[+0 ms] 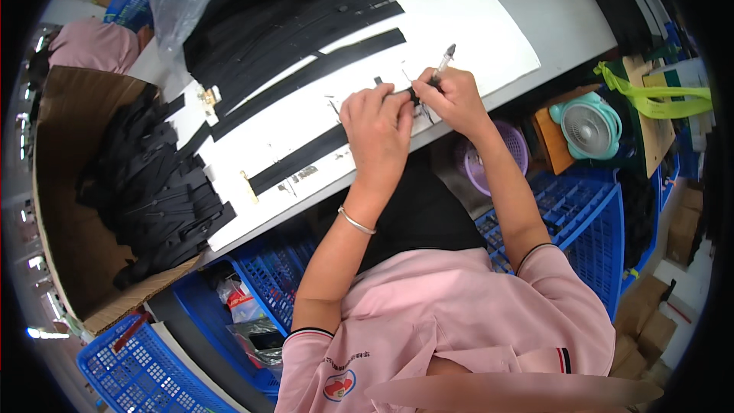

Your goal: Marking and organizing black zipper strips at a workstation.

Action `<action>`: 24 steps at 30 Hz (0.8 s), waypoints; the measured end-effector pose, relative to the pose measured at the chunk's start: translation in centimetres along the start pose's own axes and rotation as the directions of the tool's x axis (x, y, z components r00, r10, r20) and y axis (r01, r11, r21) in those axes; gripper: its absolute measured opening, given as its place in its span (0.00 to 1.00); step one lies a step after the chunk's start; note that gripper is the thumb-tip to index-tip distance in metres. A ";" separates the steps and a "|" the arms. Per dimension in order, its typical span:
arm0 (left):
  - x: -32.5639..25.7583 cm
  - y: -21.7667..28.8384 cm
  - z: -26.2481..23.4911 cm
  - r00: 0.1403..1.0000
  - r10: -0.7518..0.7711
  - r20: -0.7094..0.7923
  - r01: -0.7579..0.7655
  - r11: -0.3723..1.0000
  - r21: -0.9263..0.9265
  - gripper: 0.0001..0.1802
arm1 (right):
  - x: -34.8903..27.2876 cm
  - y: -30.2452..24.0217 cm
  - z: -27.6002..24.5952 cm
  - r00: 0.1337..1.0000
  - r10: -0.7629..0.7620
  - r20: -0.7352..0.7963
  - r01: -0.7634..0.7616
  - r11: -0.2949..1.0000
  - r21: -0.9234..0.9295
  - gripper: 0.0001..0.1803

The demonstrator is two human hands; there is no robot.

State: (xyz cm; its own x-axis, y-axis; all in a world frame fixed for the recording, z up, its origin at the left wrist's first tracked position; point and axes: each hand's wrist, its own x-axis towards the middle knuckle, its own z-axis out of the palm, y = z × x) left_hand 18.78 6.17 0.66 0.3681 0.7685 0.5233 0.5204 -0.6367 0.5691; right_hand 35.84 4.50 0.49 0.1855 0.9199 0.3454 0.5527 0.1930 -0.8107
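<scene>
A black fabric strip (302, 158) lies along the near edge of a white board (474, 38) on the table. My left hand (375, 130) presses on the strip's right end, its fingers bent and close together. Closed round a pen (443, 59) with a clear barrel and dark end is my right hand (456, 102), right beside the left. The pen's tip is hidden by the fingers. Farther back, many more black strips (283, 27) are spread side by side across the board. Dark marks show on the board around my hands.
At the left, a cardboard box (57, 122) holds a heap of black strips (153, 183). Clear plastic (172, 0) lies at the back left. Blue baskets (604, 222) stand below the table, with a purple basket (516, 145) and a teal fan (589, 126) at the right. Another person (95, 46) sits far left.
</scene>
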 end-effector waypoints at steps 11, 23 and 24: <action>-2.7 -0.3 -3.6 0.960 -0.043 0.276 0.007 0.992 0.130 0.25 | -1.1 -0.4 -1.0 0.990 0.079 -0.115 -0.037 0.944 0.328 0.10; 1.1 -6.3 -4.6 0.981 -0.020 0.193 0.006 0.997 0.072 0.25 | -0.9 1.4 -0.5 0.971 0.224 -0.081 -0.177 0.907 0.383 0.09; 0.1 -6.5 -6.3 0.986 -0.031 0.166 0.010 0.992 0.122 0.24 | -0.8 1.3 -0.4 0.972 0.223 -0.077 -0.179 0.911 0.371 0.09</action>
State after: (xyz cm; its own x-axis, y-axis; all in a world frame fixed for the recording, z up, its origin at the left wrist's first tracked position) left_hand 10.53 10.02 1.03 0.4748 0.7876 0.3929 0.6145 -0.6162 0.4927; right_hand 36.78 3.89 -0.66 0.3657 0.9108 0.1915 0.1686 0.1375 -0.9760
